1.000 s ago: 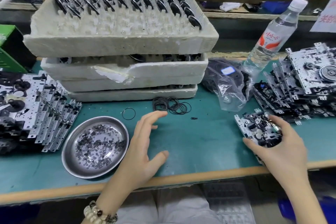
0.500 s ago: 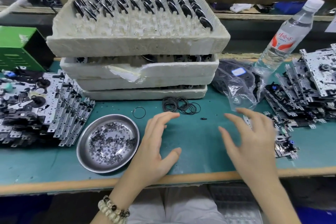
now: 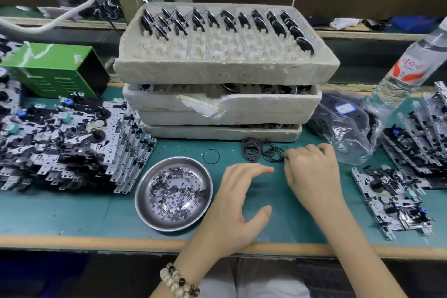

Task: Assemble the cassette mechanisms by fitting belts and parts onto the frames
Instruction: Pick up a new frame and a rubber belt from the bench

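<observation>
As the right hand (image 3: pixel 312 172) pinches — belts (image 3: pixel 261 150) meet its grip.

The right hand (image 3: pixel 312 172) hides its fingertips among the belts (image 3: pixel 252 150), and the edge crops the bottle (image 3: pixel 408 68).

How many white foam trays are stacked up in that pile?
4, all in one stack: the top tray, the cracked tray beneath it, the third tray and the bottom tray. More could be hidden behind the stack.
</observation>
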Demonstrator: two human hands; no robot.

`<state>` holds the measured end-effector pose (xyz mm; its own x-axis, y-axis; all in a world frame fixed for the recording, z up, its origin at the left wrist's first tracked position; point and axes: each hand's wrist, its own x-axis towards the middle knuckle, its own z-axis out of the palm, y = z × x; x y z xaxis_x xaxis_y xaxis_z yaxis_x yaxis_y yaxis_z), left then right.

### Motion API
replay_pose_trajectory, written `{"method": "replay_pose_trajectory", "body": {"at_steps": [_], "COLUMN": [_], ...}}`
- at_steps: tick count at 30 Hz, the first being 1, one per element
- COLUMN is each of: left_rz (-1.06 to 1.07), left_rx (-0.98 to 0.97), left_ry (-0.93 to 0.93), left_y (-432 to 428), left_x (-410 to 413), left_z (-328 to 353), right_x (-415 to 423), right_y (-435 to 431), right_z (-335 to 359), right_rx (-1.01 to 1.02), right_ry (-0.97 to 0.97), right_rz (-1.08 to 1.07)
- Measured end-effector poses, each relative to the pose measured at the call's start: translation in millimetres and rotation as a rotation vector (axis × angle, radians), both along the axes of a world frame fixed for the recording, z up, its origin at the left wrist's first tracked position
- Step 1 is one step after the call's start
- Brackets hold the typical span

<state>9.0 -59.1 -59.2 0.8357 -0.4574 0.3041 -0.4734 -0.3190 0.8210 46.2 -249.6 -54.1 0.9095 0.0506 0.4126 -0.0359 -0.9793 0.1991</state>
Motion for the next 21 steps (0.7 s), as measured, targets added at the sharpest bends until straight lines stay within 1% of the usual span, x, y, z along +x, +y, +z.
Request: {"method": "replay_pose_trajectory", "body": {"at_steps": [2, 4, 6, 8, 10, 12, 14, 16, 18, 21], "left_rz": [-0.027, 0.018, 0.211, 0.482, 0.734, 0.944, 1.066, 1.065, 0.978, 0.911], "left_rx": [0.016, 0.085, 0.208, 0.354, 0.495, 0.612, 0.72, 0.855, 0.937, 0.952], "left_ry": [-0.039, -0.19, -0.41, -0.615, -0.737, -0.736, -0.636, -0.512, -0.452, -0.476], "left_y": [6, 17, 35, 59, 85, 109, 128, 139, 145, 151], "left_x": [-4, -6, -3, 4, 14, 25, 38, 48, 57, 66], "left_z": [7, 18, 32, 49, 67, 82, 93, 97, 97, 94], "right_x": [-3, -10, -17, -24, -31, -37, -42, -45, -45, -46], "right_y": [-4, -6, -4, -1, 4, 10, 16, 17, 15, 11], "right_z": [-5, -6, -5, -5, -8, -11, -15, -20, -22, -20], "right_rx": [0.101, 0.239, 0.379, 0.485, 0.579, 0.661, 0.707, 0.729, 0.761, 0.78], "right_ry": [-0.089, -0.202, -0.246, -0.248, -0.24, -0.224, -0.196, -0.168, -0.145, -0.132], "right_rz": [0.029, 0.091, 0.126, 0.134, 0.144, 0.157, 0.172, 0.165, 0.138, 0.129]}}
